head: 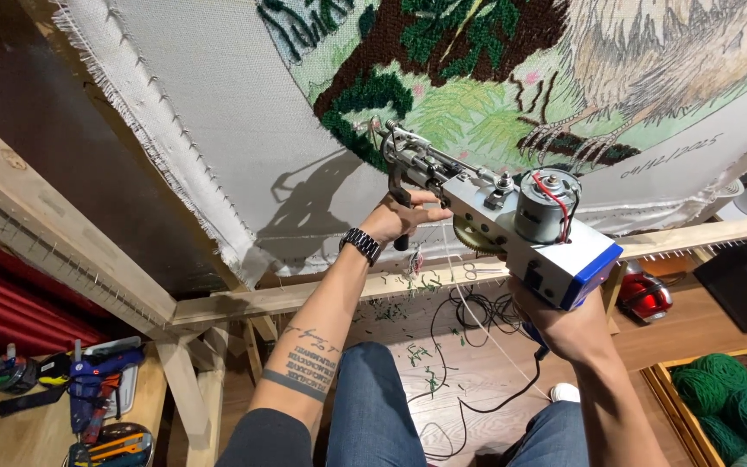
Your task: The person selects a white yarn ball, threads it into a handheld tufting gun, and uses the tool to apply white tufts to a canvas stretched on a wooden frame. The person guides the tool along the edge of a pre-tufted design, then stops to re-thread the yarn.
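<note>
I hold a grey and blue tufting gun [512,227] with both hands. My left hand [401,216], with a dark watch at the wrist, grips the gun's black front handle. My right hand [564,324] is closed around the rear grip under the blue end. The gun's metal needle tip [388,130] touches the white backing cloth [218,112] at the edge of dark green tufted yarn [373,99]. The cloth, stretched on a wooden frame [304,298], carries a tufted picture of brown branches, green leaves and a pale bird.
A black cord [469,346] trails over the wooden floor among green yarn scraps. Green yarn balls [737,398] fill a box at the lower right. A red and black object [644,294] lies behind the frame. A blue glue gun [97,380] and cutters sit at the lower left.
</note>
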